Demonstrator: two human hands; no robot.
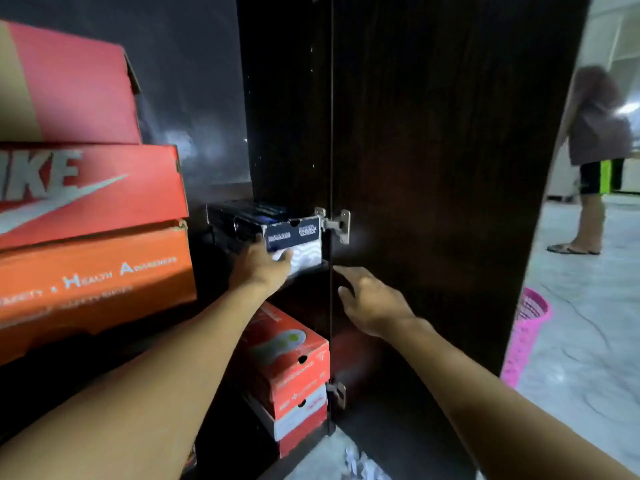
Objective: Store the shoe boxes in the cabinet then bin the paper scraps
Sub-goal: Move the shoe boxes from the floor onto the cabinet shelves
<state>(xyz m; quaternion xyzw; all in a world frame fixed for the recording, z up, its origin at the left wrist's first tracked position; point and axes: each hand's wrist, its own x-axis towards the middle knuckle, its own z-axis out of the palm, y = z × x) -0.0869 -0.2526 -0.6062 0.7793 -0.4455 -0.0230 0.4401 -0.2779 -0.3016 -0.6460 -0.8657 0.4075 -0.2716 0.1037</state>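
A dark blue and white shoe box [298, 239] lies on a shelf inside the dark wooden cabinet [287, 116]. My left hand [261, 268] presses against the box's front end with thumb and fingers on it. My right hand [370, 303] hovers open just right of the shelf edge, near the open cabinet door [443, 150], holding nothing. Red and white shoe boxes [291, 372] are stacked on the cabinet's lower level. Crumpled white paper scraps [360, 464] lie on the floor at the cabinet's foot.
Three red and orange shoe boxes [86, 202] are stacked at the left. A pink mesh bin [526, 337] stands on the pale floor behind the door, at the right. A person [595, 157] stands farther back at the right.
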